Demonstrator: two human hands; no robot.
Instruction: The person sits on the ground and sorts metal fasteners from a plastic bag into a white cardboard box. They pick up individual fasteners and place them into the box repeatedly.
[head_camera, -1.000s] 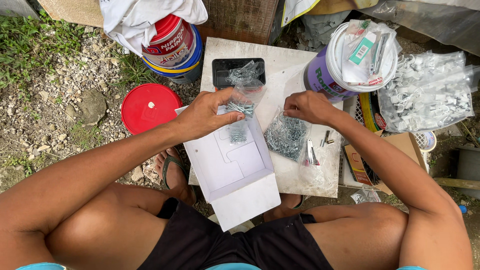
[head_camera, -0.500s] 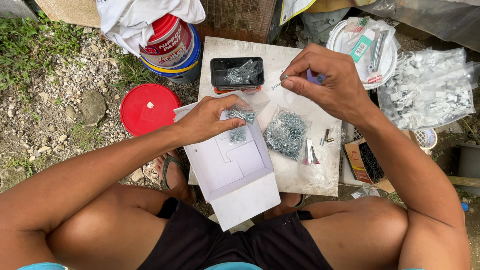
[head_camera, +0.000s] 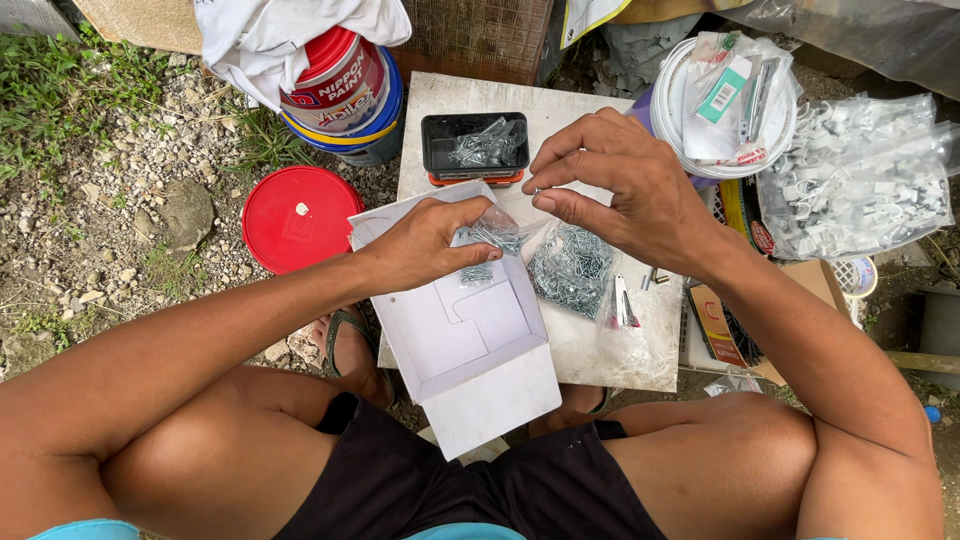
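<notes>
My left hand rests on an open white cardboard box, its fingers pinching a small clear bag of metal screws. My right hand hovers over the pale board, thumb and fingers pinched together on what looks like a tiny screw. Under it lies a larger clear bag of screws. A black tray with a few screws sits at the board's far edge.
A red lid lies on the gravel at left. Paint cans under a white cloth stand behind it. A white bucket of packets and a bag of white clips sit at right. My knees frame the board.
My right hand rose from the big screw bag, swung out toward the bucket, and has come back lower over the board near the black tray. My left hand stayed on the small bag.
</notes>
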